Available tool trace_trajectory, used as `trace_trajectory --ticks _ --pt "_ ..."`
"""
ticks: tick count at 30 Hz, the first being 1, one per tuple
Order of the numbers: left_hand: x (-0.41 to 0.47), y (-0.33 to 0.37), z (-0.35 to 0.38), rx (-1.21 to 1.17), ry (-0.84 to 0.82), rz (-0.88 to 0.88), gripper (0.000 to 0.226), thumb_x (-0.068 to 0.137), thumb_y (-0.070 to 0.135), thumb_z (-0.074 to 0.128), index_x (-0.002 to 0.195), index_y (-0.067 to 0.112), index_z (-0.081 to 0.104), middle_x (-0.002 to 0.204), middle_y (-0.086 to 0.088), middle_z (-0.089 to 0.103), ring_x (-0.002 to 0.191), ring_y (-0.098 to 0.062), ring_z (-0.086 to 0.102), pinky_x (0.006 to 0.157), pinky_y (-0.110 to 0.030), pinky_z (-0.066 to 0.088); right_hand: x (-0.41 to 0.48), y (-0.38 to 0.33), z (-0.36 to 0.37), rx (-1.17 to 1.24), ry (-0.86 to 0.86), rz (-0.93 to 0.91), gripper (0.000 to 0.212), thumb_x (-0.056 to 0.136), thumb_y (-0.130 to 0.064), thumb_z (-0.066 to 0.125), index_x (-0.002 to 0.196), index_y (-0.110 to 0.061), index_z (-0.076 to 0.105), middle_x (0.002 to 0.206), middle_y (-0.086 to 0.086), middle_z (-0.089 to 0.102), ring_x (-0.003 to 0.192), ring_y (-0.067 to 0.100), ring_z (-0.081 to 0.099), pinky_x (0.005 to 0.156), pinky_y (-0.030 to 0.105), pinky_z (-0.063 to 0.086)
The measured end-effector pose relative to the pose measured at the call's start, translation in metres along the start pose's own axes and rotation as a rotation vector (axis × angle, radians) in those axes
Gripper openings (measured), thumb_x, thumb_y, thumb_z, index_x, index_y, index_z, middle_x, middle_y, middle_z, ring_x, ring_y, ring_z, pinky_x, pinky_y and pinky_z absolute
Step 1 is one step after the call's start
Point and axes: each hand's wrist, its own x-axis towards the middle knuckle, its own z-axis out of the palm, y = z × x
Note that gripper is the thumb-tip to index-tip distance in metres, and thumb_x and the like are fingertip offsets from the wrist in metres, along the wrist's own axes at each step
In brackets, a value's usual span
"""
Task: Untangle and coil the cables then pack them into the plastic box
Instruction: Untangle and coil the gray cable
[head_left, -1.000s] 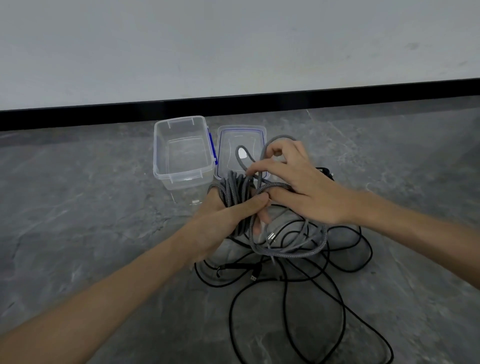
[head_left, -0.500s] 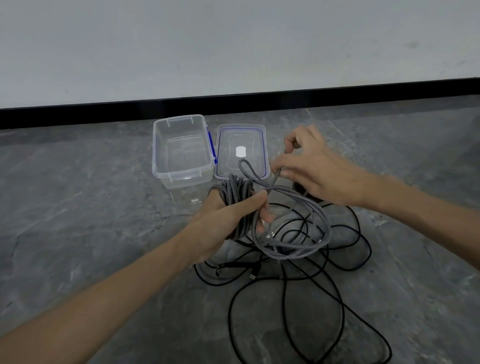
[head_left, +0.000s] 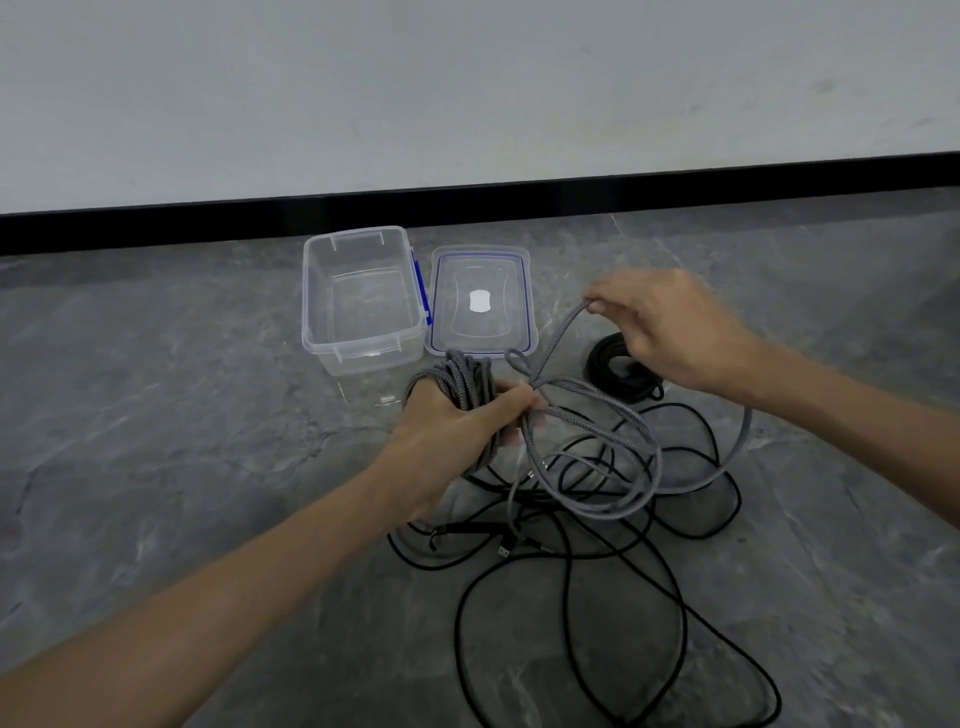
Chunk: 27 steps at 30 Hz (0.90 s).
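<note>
Kinda hard to read some of this: the left hand's (head_left: 447, 436) fingers are mostly hiding behind the bundle it's holding, so only the thumb is really showing, and the loose black cables (head_left: 571, 486) are running off the bottom edge of the frame. The plug ends lying in that mess at lower centre are too small to make out. A small coiled black cable (head_left: 631, 391) is sitting at centre right, partly tucked behind the right hand (head_left: 670, 332). The left hand is gripping a wound coil of the grey braided cable (head_left: 465, 382) at mid frame, with its thumb pressing across the strands. The right hand is pinching a single grey strand between thumb and fingertips up and to the right, and slack loops are drooping between the two hands over the black tangle on the floor (head_left: 182, 415). The clear plastic box (head_left: 374, 361) is sitting open just above the left hand, with its lid (head_left: 480, 270) lying flat right beside it.
</note>
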Motion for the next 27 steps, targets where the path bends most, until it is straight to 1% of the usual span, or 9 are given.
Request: trace_trajectory --ticks 7,11,13,15,19,22,23,25,27 --pt "-0.004 -0.005 -0.005 0.256 -0.054 -0.016 0.012 0.083 0.011 0.073 0.077 0.001 0.071 0.059 -0.002 0.060 0.059 -0.014 0.052 0.051 -0.017 0.043 0.001 0.009 0.002 0.079 0.072 0.130 0.019 0.097 -0.009 0.051 0.093 0.001 0.066 0.081 0.015 0.069 0.067 0.030 0.062 0.061 0.036 0.050" --pt "-0.018 -0.023 -0.009 0.302 -0.204 -0.083 0.013 0.089 0.009 0.066 0.083 -0.002 0.069 0.063 -0.003 0.069 0.059 -0.011 0.061 0.060 -0.019 0.050 0.004 0.025 -0.006 0.132 0.179 0.326 0.018 0.098 -0.011 0.052 0.094 0.000 0.067 0.070 0.010 0.062 0.054 0.012 0.049 0.055 0.014 0.036" --pt "-0.023 -0.028 -0.008 0.256 -0.227 -0.071 0.015 0.094 0.006 0.059 0.082 0.000 0.066 0.061 -0.001 0.066 0.057 -0.013 0.059 0.065 -0.021 0.048 0.001 0.024 -0.006 0.169 0.160 0.373 0.018 0.098 -0.011 0.052 0.095 -0.002 0.068 0.069 0.007 0.060 0.054 0.010 0.046 0.053 0.015 0.032" --pt "-0.021 -0.027 -0.009 0.157 -0.210 -0.052 0.020 0.095 0.006 0.056 0.077 0.002 0.063 0.060 -0.004 0.060 0.058 -0.017 0.056 0.069 -0.027 0.048 -0.003 0.018 0.000 0.211 0.114 0.384 0.017 0.098 -0.011 0.053 0.094 -0.003 0.068 0.069 0.008 0.061 0.056 0.014 0.047 0.058 0.025 0.035" --pt "-0.015 -0.016 -0.005 0.032 -0.179 -0.016 0.031 0.096 0.017 0.054 0.068 0.003 0.058 0.053 -0.002 0.054 0.062 -0.009 0.058 0.080 -0.024 0.047 -0.006 0.009 0.012 0.295 -0.025 0.405 0.014 0.096 -0.012 0.055 0.095 -0.006 0.068 0.075 0.008 0.066 0.067 0.019 0.057 0.064 0.029 0.044" --pt "-0.014 -0.006 -0.003 -0.101 -0.181 -0.011 0.028 0.090 0.027 0.054 0.089 -0.001 0.057 0.048 0.003 0.047 0.049 -0.011 0.051 0.061 -0.020 0.046 -0.009 0.000 0.016 0.336 -0.331 0.389 0.015 0.095 -0.009 0.056 0.101 -0.010 0.070 0.089 0.001 0.069 0.078 0.008 0.059 0.066 0.002 0.038" --pt "-0.013 -0.003 -0.003 -0.133 -0.191 -0.008 0.026 0.090 0.025 0.054 0.093 -0.001 0.056 0.047 0.004 0.045 0.046 -0.011 0.049 0.056 -0.019 0.046 -0.010 -0.006 0.017 0.319 -0.435 0.345 0.018 0.094 -0.009 0.054 0.102 -0.010 0.070 0.092 -0.002 0.068 0.080 0.005 0.058 0.069 0.001 0.037" --pt "-0.013 0.002 -0.002 -0.164 -0.206 0.012 0.018 0.094 0.013 0.052 0.094 -0.004 0.058 0.048 0.003 0.039 0.044 -0.011 0.047 0.051 -0.019 0.045 -0.012 -0.018 0.023 0.237 -0.562 0.202 0.028 0.092 -0.019 0.047 0.104 -0.006 0.069 0.102 0.001 0.066 0.095 0.013 0.059 0.084 0.014 0.041" --pt "-0.014 0.006 0.001 -0.203 -0.226 0.011 0.015 0.095 0.005 0.050 0.090 -0.004 0.061 0.050 0.002 0.039 0.046 -0.012 0.050 0.051 -0.020 0.046 -0.012 -0.033 0.028 0.267 -0.511 0.098 0.038 0.087 -0.029 0.040 0.107 -0.008 0.066 0.106 0.004 0.062 0.102 0.020 0.057 0.093 0.036 0.044"
